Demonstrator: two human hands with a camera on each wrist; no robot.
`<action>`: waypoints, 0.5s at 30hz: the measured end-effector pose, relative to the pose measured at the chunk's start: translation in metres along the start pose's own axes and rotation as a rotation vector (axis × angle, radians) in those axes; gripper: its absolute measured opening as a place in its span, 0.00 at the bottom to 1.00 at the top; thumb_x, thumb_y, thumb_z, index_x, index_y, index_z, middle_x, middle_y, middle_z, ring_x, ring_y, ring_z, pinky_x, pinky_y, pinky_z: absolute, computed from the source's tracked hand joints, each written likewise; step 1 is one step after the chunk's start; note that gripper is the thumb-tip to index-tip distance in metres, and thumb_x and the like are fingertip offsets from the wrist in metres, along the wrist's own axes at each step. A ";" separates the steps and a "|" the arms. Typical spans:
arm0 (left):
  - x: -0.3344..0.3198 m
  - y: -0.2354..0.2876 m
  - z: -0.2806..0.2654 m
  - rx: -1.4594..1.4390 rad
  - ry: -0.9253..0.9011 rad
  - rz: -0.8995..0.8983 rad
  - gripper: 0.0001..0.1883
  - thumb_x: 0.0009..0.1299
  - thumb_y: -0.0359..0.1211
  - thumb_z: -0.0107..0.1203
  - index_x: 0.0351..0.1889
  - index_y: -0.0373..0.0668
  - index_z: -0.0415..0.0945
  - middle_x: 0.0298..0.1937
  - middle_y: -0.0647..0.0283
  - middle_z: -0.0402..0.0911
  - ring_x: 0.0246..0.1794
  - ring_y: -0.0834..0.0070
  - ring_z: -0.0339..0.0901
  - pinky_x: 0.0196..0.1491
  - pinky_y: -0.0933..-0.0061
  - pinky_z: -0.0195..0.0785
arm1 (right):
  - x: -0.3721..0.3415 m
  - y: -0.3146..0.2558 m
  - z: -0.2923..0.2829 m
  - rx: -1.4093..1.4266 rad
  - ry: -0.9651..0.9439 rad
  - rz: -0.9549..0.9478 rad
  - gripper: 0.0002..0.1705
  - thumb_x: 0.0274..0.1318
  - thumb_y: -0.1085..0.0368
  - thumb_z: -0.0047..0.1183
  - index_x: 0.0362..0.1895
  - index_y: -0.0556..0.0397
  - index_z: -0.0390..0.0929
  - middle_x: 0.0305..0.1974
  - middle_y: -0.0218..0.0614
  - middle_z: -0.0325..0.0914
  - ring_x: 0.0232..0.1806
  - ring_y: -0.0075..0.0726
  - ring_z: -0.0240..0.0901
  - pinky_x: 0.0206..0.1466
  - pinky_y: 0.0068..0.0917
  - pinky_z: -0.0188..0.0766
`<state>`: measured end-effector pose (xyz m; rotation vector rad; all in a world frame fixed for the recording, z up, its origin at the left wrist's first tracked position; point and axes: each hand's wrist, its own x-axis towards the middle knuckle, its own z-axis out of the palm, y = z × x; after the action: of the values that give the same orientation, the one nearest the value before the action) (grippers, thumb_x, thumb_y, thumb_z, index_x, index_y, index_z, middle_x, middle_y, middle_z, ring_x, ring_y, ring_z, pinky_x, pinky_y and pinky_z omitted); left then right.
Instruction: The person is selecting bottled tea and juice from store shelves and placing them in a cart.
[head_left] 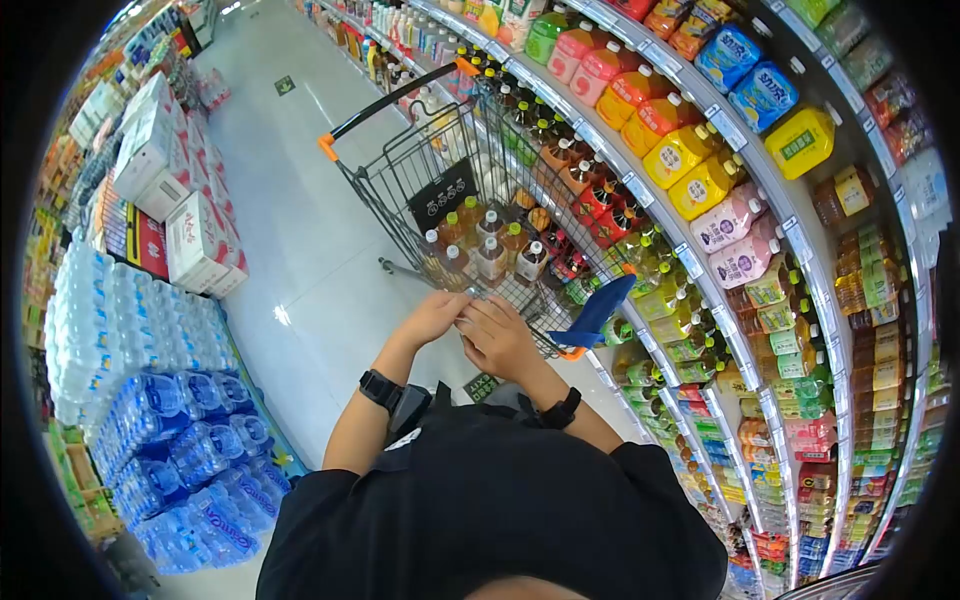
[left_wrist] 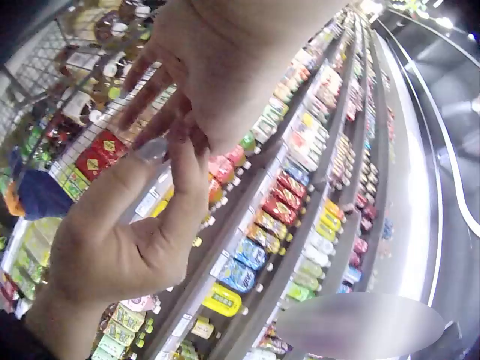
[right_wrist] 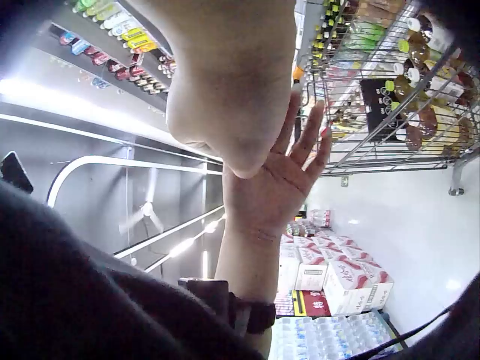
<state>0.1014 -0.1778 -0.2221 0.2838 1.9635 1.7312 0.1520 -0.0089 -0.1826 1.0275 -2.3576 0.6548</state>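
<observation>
In the head view my left hand (head_left: 437, 315) and right hand (head_left: 500, 335) meet at the fingers in front of the cart (head_left: 400, 200). The left wrist view has the left hand (left_wrist: 217, 75) with its fingers spread, and the right hand (left_wrist: 124, 240) touching it with thumb and forefinger bent towards each other. Whether anything small lies between them I cannot tell. Straight fingers show on the left hand (right_wrist: 274, 184) in the right wrist view, partly behind the right hand (right_wrist: 232, 97). Several capped bottles (head_left: 490, 260) stand in the cart.
Shelves of drinks (head_left: 650, 110) run along the right. Stacked cartons (head_left: 200, 240) and shrink-wrapped water bottles (head_left: 205, 400) line the left side. Between them lies a pale tiled floor (head_left: 290, 250). A dark blue flap (head_left: 597, 312) hangs at the cart's near right corner.
</observation>
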 end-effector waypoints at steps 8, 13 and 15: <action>0.020 -0.106 -0.001 -0.509 -0.104 -0.342 0.23 0.75 0.46 0.35 0.53 0.42 0.73 0.48 0.61 0.79 0.46 0.69 0.77 0.53 0.68 0.65 | -0.006 0.048 0.044 0.163 -0.137 0.068 0.15 0.43 0.67 0.58 0.41 0.50 0.77 0.42 0.36 0.77 0.48 0.42 0.73 0.55 0.40 0.68; 0.059 -0.111 -0.013 -0.461 -0.098 -0.538 0.26 0.76 0.49 0.33 0.63 0.43 0.65 0.59 0.57 0.73 0.56 0.68 0.72 0.59 0.65 0.61 | -0.017 0.109 0.053 0.157 -0.440 0.314 0.17 0.46 0.60 0.56 0.42 0.52 0.77 0.41 0.40 0.78 0.45 0.45 0.74 0.49 0.40 0.71; 0.083 -0.109 -0.020 -0.427 -0.145 -0.512 0.26 0.76 0.49 0.34 0.63 0.43 0.65 0.58 0.58 0.74 0.55 0.68 0.74 0.58 0.65 0.61 | -0.025 0.139 0.050 0.138 -0.603 0.473 0.17 0.48 0.58 0.54 0.42 0.52 0.77 0.40 0.41 0.78 0.43 0.48 0.75 0.46 0.41 0.72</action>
<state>0.0391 -0.1737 -0.3456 -0.2213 1.3603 1.6672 0.0486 0.0585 -0.2683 0.7972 -3.1774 0.7605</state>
